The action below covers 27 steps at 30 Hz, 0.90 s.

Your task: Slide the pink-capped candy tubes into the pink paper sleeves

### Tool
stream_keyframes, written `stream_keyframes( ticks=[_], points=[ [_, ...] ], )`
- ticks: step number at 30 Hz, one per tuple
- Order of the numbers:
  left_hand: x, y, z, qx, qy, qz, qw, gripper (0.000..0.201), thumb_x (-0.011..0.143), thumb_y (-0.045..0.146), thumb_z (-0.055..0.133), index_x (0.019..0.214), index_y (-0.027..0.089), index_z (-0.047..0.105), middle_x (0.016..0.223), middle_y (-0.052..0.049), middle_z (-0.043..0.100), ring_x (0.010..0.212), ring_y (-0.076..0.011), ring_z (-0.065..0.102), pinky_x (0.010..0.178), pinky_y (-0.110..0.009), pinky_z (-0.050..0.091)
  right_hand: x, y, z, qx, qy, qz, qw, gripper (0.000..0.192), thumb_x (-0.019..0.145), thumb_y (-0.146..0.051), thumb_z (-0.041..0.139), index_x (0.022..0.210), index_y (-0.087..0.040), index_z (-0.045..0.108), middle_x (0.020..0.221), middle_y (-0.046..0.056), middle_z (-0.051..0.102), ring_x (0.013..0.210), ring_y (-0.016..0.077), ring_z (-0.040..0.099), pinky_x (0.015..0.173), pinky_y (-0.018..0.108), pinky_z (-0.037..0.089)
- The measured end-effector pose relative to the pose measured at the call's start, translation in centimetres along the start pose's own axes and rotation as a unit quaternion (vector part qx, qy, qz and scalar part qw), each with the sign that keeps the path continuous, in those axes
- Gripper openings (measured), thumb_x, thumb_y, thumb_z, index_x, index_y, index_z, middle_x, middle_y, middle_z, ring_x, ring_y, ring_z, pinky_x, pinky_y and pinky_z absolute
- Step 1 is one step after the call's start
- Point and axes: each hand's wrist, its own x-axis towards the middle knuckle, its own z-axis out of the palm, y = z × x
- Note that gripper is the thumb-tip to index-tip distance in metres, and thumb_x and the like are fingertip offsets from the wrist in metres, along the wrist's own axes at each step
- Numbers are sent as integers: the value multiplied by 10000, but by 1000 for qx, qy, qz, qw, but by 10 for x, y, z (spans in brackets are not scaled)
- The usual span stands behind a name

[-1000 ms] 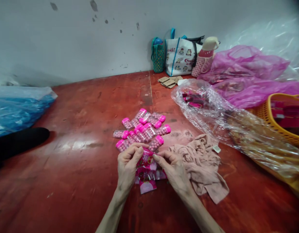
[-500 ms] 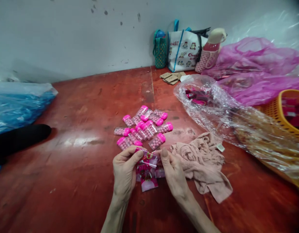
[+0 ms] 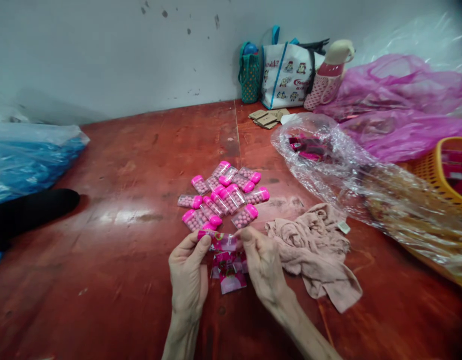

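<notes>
Sachet (image 3: 220,241) pinched between left hand (image 3: 188,277) and right hand (image 3: 264,265), above floor (image 3: 121,260); its print unreadable; vials (image 3: 223,195) just beyond.

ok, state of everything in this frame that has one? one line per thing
left hand: pinching one end of the pink packet
right hand: pinching the other end
pink packet: held between both hands, above the table
pink packets: lying in a small pile under the hands
candy containers: capped, filled, lying heaped
beige cloth: crumpled
clear plastic bag: open, lying flat
orange basket: holds pink packs
</notes>
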Motion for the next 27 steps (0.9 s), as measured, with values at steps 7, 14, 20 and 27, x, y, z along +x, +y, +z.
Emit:
stream_keyframes(
  ticks=[7,14,20,27],
  points=[
    [12,8,-12,-53,59,29,996,204,487,175,817,640,160,683,613,24,696,543,-96,620,542,-208,524,20,16,6,-131,57,-24,989,261,885,-376,451,983,-205,623,741,71,610,684,196,531,591,280,324],
    [14,9,-18,-69,53,9,996,197,516,206,811,641,152,669,633,19,705,552,-109,635,572,-244,543,35,38,12,-162,115,9,980,178,846,-253,525,806,-179,681,898,116,551,828,241,496,681,336,335],
    [15,8,-17,-69,63,32,995,228,471,196,832,642,163,684,665,12,719,612,-103,649,628,-211,537,21,15,-9,-16,28,25,999,137,827,-284,560,881,-186,640,774,32,636,688,167,590,623,279,452],
    [8,8,-11,-41,39,78,995,197,491,186,825,644,199,703,715,16,731,715,-118,660,697,-222,529,-9,-20,-27,334,-119,165,920,278,721,-306,686,931,-215,529,734,-26,602,530,91,518,468,193,415]
  ],
)
